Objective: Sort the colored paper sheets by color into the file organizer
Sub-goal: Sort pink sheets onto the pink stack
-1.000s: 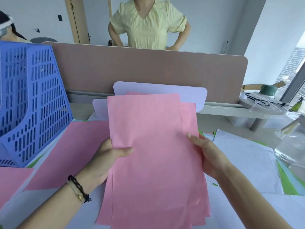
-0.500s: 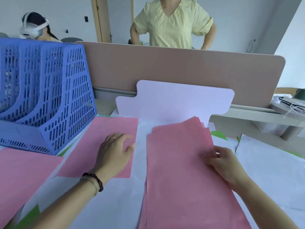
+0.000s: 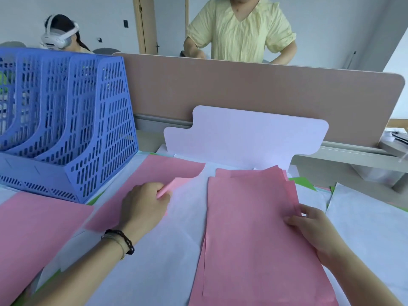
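Left hand (image 3: 143,206) pinched the right edge of a loose pink paper sheet (image 3: 154,180), fingers curled round the lifted corner. Right hand (image 3: 309,226) rested on the stack of pink paper sheets (image 3: 254,228) at its right edge; thumb lay on top, other fingers hidden, so grip could not be told. Blue perforated plastic file organizer (image 3: 66,120) stood upright, far left. To do it well — peel only one sheet free of the white sheets (image 3: 176,250) beneath, then square it onto the stack before filing. Half a second earlier the left hand lay flat on that sheet; a second earlier both hands held the stack up.
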Tool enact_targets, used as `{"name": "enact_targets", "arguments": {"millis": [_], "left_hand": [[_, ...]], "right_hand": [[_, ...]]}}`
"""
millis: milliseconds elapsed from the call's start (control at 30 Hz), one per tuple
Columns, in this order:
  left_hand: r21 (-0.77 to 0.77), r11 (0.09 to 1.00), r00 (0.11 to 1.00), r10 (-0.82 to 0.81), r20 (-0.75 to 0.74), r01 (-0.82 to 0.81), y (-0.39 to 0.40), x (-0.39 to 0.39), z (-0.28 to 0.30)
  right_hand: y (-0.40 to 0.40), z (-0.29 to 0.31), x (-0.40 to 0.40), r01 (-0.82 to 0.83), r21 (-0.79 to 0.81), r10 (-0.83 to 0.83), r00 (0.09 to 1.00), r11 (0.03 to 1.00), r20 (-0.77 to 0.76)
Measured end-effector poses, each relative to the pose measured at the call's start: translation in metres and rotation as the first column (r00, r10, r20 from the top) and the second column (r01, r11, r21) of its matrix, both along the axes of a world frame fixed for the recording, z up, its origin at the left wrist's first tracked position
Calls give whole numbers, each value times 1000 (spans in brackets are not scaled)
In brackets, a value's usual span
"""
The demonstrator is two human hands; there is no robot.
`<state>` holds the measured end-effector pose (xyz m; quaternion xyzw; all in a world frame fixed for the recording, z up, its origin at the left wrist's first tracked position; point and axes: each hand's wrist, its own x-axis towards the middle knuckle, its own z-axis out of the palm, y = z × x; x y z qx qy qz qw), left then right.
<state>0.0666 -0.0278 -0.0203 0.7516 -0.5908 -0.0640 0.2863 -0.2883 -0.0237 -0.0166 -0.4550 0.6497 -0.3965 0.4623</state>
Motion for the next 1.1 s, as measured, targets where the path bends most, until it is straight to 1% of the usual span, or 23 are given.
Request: {"name": "enact_targets", "arguments": {"millis": [33,100,200,333,400,467,500,533,600,633,667,733,767,800,833,867,900,933,967,1000,1067,1100], "left_hand": [[-26,1000,1000,-10,26,11,4,-8,10],[-19,997,996,-80,38,81,14,-33,28],[41,972,970,-234,58,232,28,-88,40],[139,913,911,-398,107,383,40,-163,35],[183,881,887,-455,79,436,43,-184,27],[189,869,880,-473,48,457,45,-191,21],[183,862,875,-483,20,472,45,-191,19],[176,852,868,-495,-33,493,45,-189,16],[140,822,831,-529,-172,553,41,-179,9],[82,823,815,-533,-226,561,38,-172,6],[2,845,822,-518,-237,534,32,-162,2],[-156,902,882,-427,-201,401,18,-141,-4],[-200,929,892,-358,-276,311,12,-129,-3],[-184,955,858,-291,-424,233,7,-118,2],[-148,969,757,-248,-605,199,3,-108,10],[-134,967,610,-242,-755,217,-1,-101,19],[-146,950,479,-268,-836,276,-5,-96,28],[-174,926,396,-306,-866,336,-7,-94,39],[-217,902,344,-353,-870,374,-7,-94,52],[-271,885,306,-396,-865,379,-9,-96,66],[-389,861,262,-479,-838,328,-13,-100,96],[-437,851,259,-510,-820,292,-15,-102,111]], "right_hand": [[-1,-1,0,6,-1,-6,1000,1000,2],[-2,-2,1,12,1,-12,1000,1000,1],[-3,-1,3,2,-2,-2,1000,1000,-8],[-4,-1,1,-12,2,12,1000,1000,-10],[-4,0,-2,-19,-15,20,998,1000,59],[-3,1,-5,-67,-30,71,985,997,156],[-2,3,-6,-102,-31,106,978,994,177],[-1,5,-6,-136,-37,140,977,990,159],[-1,5,-6,-186,-55,189,980,981,59],[0,4,-4,-192,-64,193,981,979,-2],[0,5,-2,-196,-89,192,980,977,-50],[3,11,3,-201,-184,184,977,962,-109],[5,17,4,-203,-238,182,977,950,-109],[7,24,6,-194,-291,178,981,937,-80],[9,32,7,-171,-339,168,985,925,-38],[12,40,8,-149,-384,162,987,911,3],[15,47,9,-125,-428,156,987,895,37],[18,54,11,-103,-469,148,987,877,59],[20,62,13,-76,-510,132,988,857,75],[21,71,16,-42,-551,114,989,834,97],[22,93,20,17,-623,105,982,782,159],[22,105,20,35,-655,118,975,755,188]]}}
